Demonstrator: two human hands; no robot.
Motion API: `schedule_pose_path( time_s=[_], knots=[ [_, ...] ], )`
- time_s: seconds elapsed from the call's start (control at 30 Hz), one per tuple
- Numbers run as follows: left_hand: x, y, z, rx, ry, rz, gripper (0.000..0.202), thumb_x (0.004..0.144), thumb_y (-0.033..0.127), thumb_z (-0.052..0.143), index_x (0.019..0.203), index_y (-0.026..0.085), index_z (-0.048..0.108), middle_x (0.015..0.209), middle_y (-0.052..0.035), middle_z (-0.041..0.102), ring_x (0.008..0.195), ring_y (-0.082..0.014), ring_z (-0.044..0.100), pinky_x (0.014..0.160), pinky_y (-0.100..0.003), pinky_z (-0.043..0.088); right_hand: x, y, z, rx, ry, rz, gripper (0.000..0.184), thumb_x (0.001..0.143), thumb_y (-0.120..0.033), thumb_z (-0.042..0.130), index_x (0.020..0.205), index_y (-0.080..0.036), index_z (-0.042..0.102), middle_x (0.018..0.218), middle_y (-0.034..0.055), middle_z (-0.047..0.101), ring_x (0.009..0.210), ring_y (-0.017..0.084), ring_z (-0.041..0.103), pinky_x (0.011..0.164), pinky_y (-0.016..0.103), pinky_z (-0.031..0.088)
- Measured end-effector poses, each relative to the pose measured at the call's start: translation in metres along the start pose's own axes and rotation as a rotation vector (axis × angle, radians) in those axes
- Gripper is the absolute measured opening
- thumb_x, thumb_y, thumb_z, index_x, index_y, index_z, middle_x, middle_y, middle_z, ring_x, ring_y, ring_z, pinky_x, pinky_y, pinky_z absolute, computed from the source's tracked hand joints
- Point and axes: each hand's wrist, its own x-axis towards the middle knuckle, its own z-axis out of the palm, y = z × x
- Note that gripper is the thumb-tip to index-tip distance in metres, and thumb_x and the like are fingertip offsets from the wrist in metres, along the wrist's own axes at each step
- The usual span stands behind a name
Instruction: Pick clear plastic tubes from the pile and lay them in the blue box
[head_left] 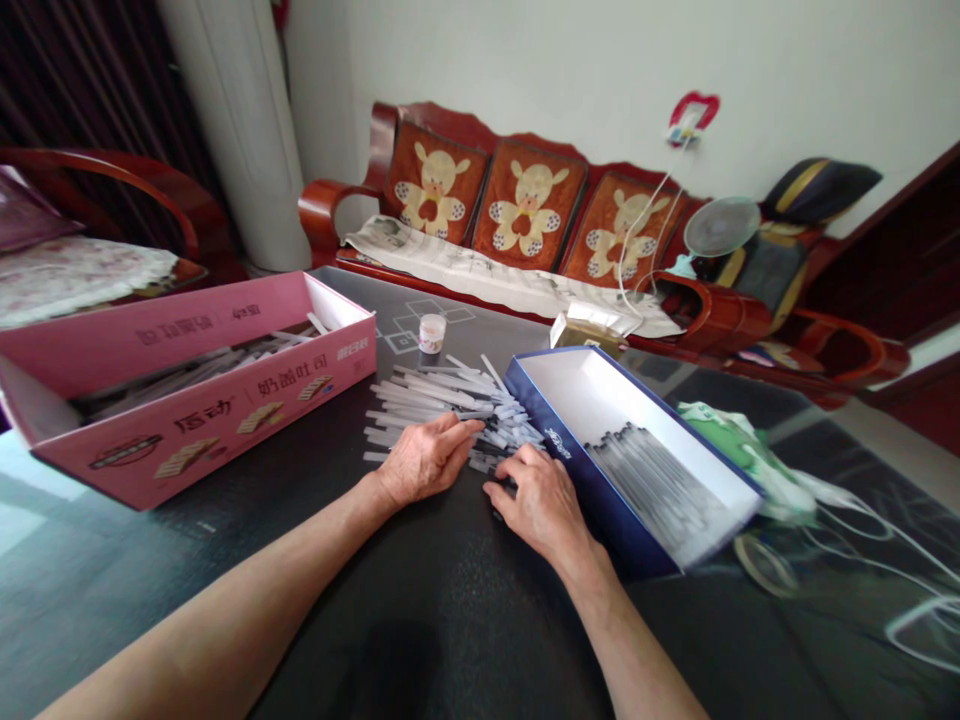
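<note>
A loose pile of slim, translucent plastic strips (pixel 409 395), some with dark ends, lies on the dark tabletop between two boxes. My left hand (pixel 427 460) is at the pile's near side, fingers closed in a pinch at a thin, dark-tipped strip (pixel 471 415). Close by on the right, my right hand (pixel 544 500) rests low over the table with curved fingers; a gap shows between thumb and forefinger, and nothing is visible in it. Beside that hand stands a blue box (pixel 551 437), white inside, where many similar strips (pixel 652 480) lie side by side.
On the left is a long pink box (pixel 300 375) with more strips inside. A small white jar (pixel 432 333) stands behind the pile. A tan box (pixel 589 335), a green-and-white bag (pixel 750 455), a tape roll (pixel 766 565) and white cables (pixel 926 625) lie to the right.
</note>
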Motion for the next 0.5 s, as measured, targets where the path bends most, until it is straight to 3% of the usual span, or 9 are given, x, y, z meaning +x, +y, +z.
schedule_pose_path(
  time_s=[0.13, 0.23, 0.33, 0.5],
  knots=[
    [0.0, 0.0, 0.001, -0.015, 0.017, 0.019, 0.031, 0.095, 0.026, 0.039, 0.121, 0.018, 0.053, 0.084, -0.0034, 0.058, 0.07, -0.0117, 0.058, 0.063, -0.022, 0.049, 0.004, 0.004, 0.001, 0.2, 0.11, -0.004, 0.008, 0.081, -0.023, 0.059, 0.082, -0.021, 0.067, 0.087, 0.0067, 0.065, 0.084, 0.022, 0.062, 0.078, 0.035, 0.046],
    [0.001, 0.002, 0.0, -0.037, 0.014, 0.046, 0.031, 0.095, 0.026, 0.04, 0.121, 0.016, 0.053, 0.085, -0.0045, 0.059, 0.07, -0.0123, 0.058, 0.062, -0.023, 0.05, 0.008, 0.006, 0.004, 0.613, 0.224, 0.113, 0.014, 0.085, -0.028, 0.055, 0.092, -0.019, 0.064, 0.085, 0.005, 0.068, 0.077, 0.018, 0.064, 0.073, 0.031, 0.051],
    [0.001, 0.004, -0.001, -0.058, -0.007, 0.067, 0.031, 0.094, 0.026, 0.04, 0.12, 0.015, 0.054, 0.085, -0.005, 0.059, 0.068, -0.0124, 0.058, 0.062, -0.023, 0.05, 0.01, 0.005, 0.01, 0.926, 0.239, 0.236, 0.022, 0.083, -0.036, 0.059, 0.096, -0.019, 0.066, 0.085, 0.0041, 0.07, 0.074, 0.017, 0.067, 0.069, 0.029, 0.054],
    [0.001, 0.007, -0.003, -0.071, -0.047, 0.071, 0.031, 0.095, 0.027, 0.039, 0.12, 0.015, 0.054, 0.085, -0.0055, 0.059, 0.071, -0.0134, 0.059, 0.065, -0.025, 0.051, 0.01, 0.002, 0.016, 0.997, 0.237, 0.21, 0.024, 0.082, -0.033, 0.059, 0.099, -0.02, 0.07, 0.096, 0.0051, 0.072, 0.082, 0.018, 0.069, 0.079, 0.031, 0.055]
  ],
)
